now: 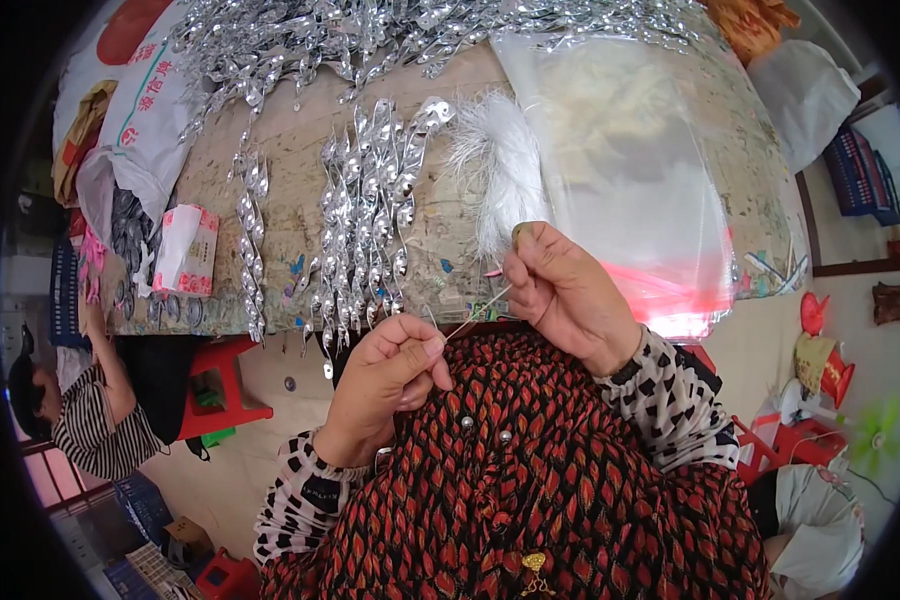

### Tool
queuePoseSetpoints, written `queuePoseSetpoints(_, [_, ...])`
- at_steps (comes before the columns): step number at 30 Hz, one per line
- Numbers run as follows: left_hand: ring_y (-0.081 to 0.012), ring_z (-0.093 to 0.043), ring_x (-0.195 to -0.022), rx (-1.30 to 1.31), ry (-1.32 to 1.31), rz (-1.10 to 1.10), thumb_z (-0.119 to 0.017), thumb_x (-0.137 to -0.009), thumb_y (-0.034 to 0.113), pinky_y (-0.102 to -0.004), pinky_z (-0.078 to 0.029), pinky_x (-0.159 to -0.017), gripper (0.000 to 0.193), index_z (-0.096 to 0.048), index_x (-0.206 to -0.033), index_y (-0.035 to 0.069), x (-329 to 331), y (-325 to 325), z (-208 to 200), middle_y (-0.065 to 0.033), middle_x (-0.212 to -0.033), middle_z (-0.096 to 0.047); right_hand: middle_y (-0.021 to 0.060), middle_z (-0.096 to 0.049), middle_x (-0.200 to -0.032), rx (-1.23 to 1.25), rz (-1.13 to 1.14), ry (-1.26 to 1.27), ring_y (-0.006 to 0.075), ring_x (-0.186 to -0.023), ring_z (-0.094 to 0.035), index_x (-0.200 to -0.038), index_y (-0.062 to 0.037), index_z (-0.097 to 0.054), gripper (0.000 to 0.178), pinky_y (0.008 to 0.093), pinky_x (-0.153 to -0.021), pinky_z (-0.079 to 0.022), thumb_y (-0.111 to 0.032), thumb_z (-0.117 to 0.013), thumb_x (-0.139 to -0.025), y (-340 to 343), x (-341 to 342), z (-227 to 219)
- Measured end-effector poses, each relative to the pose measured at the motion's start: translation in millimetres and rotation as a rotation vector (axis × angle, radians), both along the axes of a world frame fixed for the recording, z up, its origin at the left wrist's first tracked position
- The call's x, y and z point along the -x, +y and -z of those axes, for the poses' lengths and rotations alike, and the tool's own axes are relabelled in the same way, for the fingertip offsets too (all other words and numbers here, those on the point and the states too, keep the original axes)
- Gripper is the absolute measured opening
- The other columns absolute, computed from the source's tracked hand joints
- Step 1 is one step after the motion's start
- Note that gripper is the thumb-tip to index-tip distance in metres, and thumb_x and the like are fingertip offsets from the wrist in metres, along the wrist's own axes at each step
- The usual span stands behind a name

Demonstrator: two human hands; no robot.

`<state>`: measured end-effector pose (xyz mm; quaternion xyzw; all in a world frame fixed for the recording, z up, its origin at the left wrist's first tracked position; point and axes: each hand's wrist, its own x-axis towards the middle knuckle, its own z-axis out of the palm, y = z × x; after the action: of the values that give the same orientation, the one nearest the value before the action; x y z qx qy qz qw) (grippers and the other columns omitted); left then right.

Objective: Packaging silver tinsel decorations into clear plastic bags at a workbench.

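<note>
Above my lap at the table's front edge, my left hand (395,370) pinches a thin pale string (478,312) between thumb and fingers. Higher and to the right, my right hand (560,290) is closed on the other end, thumb against forefinger. The string runs slanting between the two hands. Just behind my right hand lies a bundle of white strings (510,165). Left of it, several twisted silver spiral strips (370,200) lie side by side, their ends reaching the front edge. One more silver strip (252,240) lies apart, further left.
A heap of silver spirals (420,35) covers the table's far side. Clear plastic bags (630,150) with a pink edge lie to the right. A tissue box (186,250) stands at left, by a white sack (145,100). A person in a striped shirt (105,430) sits at left, near a red stool (225,390).
</note>
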<state>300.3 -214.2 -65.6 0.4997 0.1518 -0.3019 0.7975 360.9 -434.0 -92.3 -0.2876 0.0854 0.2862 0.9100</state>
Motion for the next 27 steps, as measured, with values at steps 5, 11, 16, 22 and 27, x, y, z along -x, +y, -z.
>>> queuePoseSetpoints(5, [-0.0047, -0.031, -0.040, 0.004, -0.004, -0.018, -0.055, -0.094, 0.013, -0.0198, -0.023, -0.038, 0.007, -0.054, -0.097, 0.007, 0.9, -0.4, 0.4, -0.0092, -0.066, -0.060, 0.0003, -0.048, -0.069, 0.283, -0.039, -0.192, 0.0072, -0.053, -0.038, -0.109, -0.0070, -0.046, 0.018, 0.0204, -0.049, -0.031, -0.019, -0.051, -0.097, 2.7, 3.9, -10.0])
queuePoseSetpoints(11, [-0.0025, -0.035, -0.044, 0.008, -0.018, 0.030, -0.055, -0.093, 0.011, -0.0173, -0.025, -0.040, 0.008, -0.055, -0.099, 0.005, 0.4, -0.2, -0.8, -0.0070, -0.069, -0.062, -0.0008, -0.049, -0.070, 0.472, -0.206, -0.421, 0.0055, -0.060, -0.044, -0.116, -0.0057, -0.045, 0.024, 0.0194, -0.056, -0.036, -0.019, -0.051, -0.097, 0.7, 7.0, -11.2])
queuePoseSetpoints(16, [-0.0017, -0.036, -0.045, -0.016, -0.043, 0.058, -0.055, -0.093, 0.011, -0.0167, -0.026, -0.042, 0.008, -0.055, -0.099, 0.005, 1.6, -1.7, -1.9, -0.0062, -0.070, -0.061, 0.0009, -0.056, -0.079, 0.423, -0.301, -0.431, 0.0068, -0.070, -0.054, -0.123, -0.0034, -0.044, 0.032, 0.0194, -0.067, -0.045, -0.015, -0.053, -0.095, 2.6, 9.4, -13.0])
queuePoseSetpoints(22, [-0.0014, -0.036, -0.046, -0.038, -0.114, 0.069, -0.054, -0.093, 0.009, -0.0161, -0.026, -0.043, 0.007, -0.055, -0.099, 0.004, 4.9, -4.1, -2.7, -0.0068, -0.071, -0.062, 0.0066, -0.066, -0.090, 0.408, -0.318, -0.377, 0.0091, -0.073, -0.061, -0.119, -0.0008, -0.050, 0.029, 0.0209, -0.066, -0.050, -0.012, -0.056, -0.093, 4.7, 11.7, -7.6])
queuePoseSetpoints(27, [-0.0019, -0.035, -0.045, -0.061, -0.151, 0.072, -0.054, -0.092, 0.007, -0.0165, -0.026, -0.042, 0.007, -0.054, -0.098, 0.003, 6.8, -5.2, -2.6, -0.0087, -0.070, -0.062, 0.0093, -0.069, -0.094, 0.467, -0.298, -0.266, 0.0073, -0.067, -0.061, -0.116, -0.0014, -0.052, 0.028, 0.0197, -0.062, -0.049, -0.011, -0.060, -0.091, 9.8, 13.8, -12.5])
